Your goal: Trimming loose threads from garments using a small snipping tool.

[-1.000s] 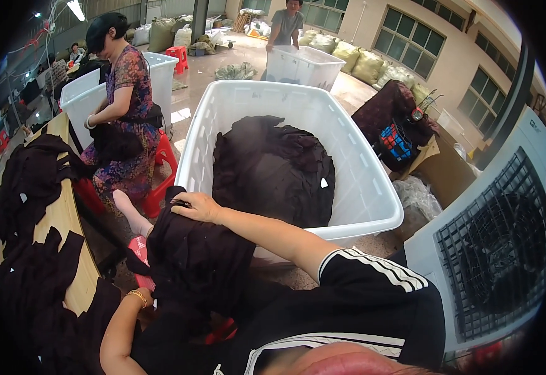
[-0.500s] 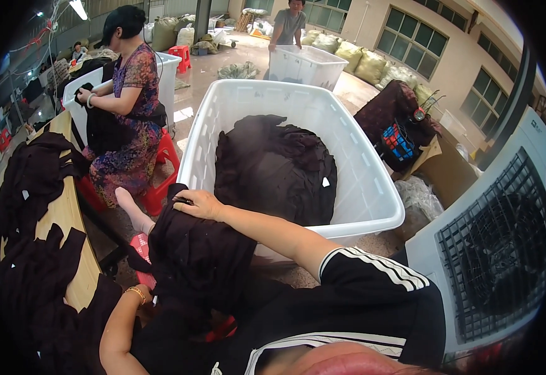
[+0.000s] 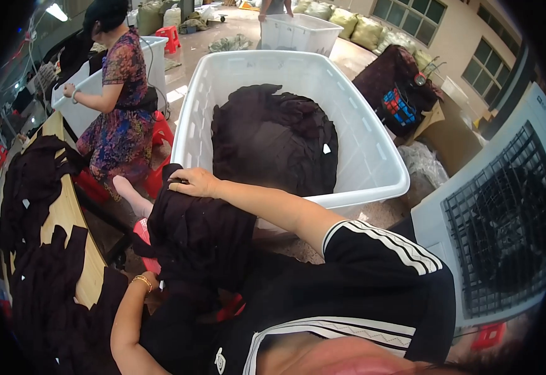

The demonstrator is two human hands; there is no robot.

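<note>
Dark fabric bundle under right hand, fingers gripping its top.
Left hand hidden beneath it, grip unclear; white bin just beyond.

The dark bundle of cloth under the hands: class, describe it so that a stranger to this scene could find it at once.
Start at the big white plastic bin in the middle, which holds a dark heap of cloth. Just in front of its near left corner lies the dark bundle of cloth. Unlike the heap in the bin and the dark pieces on the wooden table, this one has the right hand on top.
</note>
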